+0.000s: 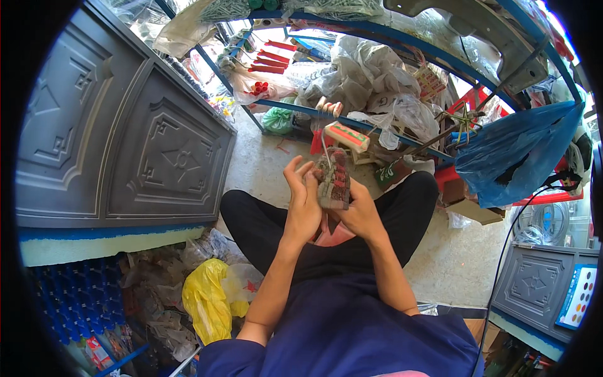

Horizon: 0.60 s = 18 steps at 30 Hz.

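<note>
I sit cross-legged on a pale floor, black trousers and a dark blue top below me. Both hands are raised in front of my chest around a small dirty block-shaped part [333, 179], brown and grey with red bits. My left hand [303, 200] touches its left side with the fingers curled. From the right and below, my right hand [359, 213] grips it. A thin wire rises from the part toward a small red, green and cream box [347, 136] lying on the floor just beyond.
A grey embossed panel [125, 138] stands at my left. Yellow and clear plastic bags [207, 301] lie by my left knee. A blue metal shelf frame [377, 38] with bagged goods rises ahead. At right hangs a blue plastic bag [521, 151], with a grey cabinet [540, 283] below it.
</note>
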{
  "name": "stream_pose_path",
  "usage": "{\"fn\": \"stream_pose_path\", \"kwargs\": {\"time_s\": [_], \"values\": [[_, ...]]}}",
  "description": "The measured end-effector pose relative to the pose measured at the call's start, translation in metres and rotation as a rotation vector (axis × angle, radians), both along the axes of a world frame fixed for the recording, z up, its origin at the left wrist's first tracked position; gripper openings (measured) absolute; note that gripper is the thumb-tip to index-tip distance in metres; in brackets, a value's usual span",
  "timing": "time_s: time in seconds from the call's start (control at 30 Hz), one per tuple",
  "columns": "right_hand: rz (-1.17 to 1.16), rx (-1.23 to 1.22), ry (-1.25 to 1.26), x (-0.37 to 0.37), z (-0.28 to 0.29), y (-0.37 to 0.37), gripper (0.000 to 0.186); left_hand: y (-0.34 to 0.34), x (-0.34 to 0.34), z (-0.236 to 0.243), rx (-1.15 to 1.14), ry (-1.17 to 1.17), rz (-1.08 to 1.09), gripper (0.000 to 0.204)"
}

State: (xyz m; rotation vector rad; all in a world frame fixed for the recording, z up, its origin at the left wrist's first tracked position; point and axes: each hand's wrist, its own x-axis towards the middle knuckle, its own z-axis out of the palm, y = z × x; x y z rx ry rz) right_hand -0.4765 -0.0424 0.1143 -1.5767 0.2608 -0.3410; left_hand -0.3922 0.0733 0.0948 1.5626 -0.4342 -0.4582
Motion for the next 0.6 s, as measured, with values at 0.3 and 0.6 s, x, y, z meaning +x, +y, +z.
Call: {"fn": "stream_pose_path", "kwargs": {"time_s": [0.3, 0.6], "values": [[-0.066, -0.565, 0.01, -0.001, -0.016, -0.017, 0.019, -0.015, 0.005, 0.023, -0.012, 0.279, -0.067, 0.053], [0.032, -0.813, -0.229, 0.005, -0.005, -0.031, 0.032, -0.005, 0.02, 0.006, -0.281, 1.141, -0.379, 0.047]]}}
